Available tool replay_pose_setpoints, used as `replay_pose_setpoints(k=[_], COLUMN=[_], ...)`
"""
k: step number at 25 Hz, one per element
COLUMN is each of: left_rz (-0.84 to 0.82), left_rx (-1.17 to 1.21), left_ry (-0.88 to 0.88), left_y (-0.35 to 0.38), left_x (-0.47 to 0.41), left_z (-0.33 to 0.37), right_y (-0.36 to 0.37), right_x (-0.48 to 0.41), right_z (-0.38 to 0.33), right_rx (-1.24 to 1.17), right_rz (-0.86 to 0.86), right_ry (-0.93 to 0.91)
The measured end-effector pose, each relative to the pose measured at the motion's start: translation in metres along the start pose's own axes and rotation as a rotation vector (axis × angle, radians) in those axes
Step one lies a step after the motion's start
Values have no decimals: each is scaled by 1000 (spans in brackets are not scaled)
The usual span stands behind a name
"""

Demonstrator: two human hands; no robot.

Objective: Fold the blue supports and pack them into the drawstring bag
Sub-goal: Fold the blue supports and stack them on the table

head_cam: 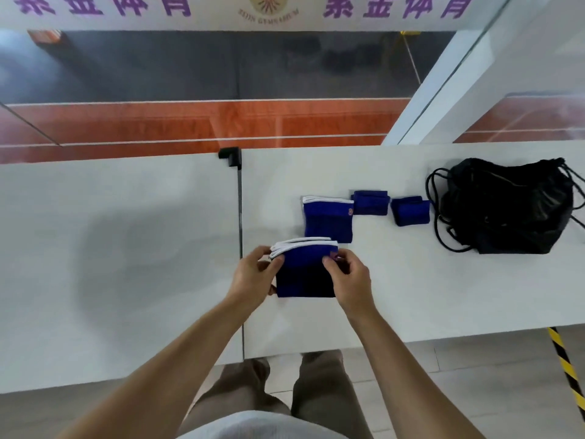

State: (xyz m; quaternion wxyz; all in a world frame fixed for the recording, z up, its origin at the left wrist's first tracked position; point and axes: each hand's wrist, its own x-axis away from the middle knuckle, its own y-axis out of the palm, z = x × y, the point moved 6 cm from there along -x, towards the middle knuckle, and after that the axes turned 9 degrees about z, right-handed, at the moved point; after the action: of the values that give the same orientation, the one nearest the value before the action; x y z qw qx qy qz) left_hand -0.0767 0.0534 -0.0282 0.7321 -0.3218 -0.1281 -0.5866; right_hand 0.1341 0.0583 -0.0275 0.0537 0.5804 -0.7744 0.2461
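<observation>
A folded blue support with white trim (305,274) lies on the white table (126,248) in front of me. My left hand (253,275) grips its left edge and my right hand (346,278) pinches its right edge near a small logo. Behind it lies a second folded blue support with white trim (328,221). To the right of that sit two smaller folded blue supports (370,202) (410,210). The black drawstring bag (509,205) lies crumpled at the far right, its cords looping out to the left.
A seam with a black clip (231,156) divides the tabletop left of the supports. Glass panels rise behind the table, with an orange court floor beyond. Yellow-black hazard tape (566,369) runs on the floor at lower right.
</observation>
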Motion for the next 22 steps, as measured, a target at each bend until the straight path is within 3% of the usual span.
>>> replay_pose_setpoints(k=[5, 12, 19, 22], left_rz=[121, 183, 255, 447], left_rx=[13, -201, -379, -466], left_ry=[80, 99, 39, 206], left_y=[41, 81, 95, 88], left_x=[-16, -52, -82, -79], left_z=[44, 83, 74, 82], right_y=[-32, -40, -25, -21], right_x=[-60, -125, -148, -151], right_z=[-13, -21, -11, -15], right_rx=[58, 248, 460, 536], right_rz=[-61, -87, -66, -6], right_ry=[-62, -102, -140, -166])
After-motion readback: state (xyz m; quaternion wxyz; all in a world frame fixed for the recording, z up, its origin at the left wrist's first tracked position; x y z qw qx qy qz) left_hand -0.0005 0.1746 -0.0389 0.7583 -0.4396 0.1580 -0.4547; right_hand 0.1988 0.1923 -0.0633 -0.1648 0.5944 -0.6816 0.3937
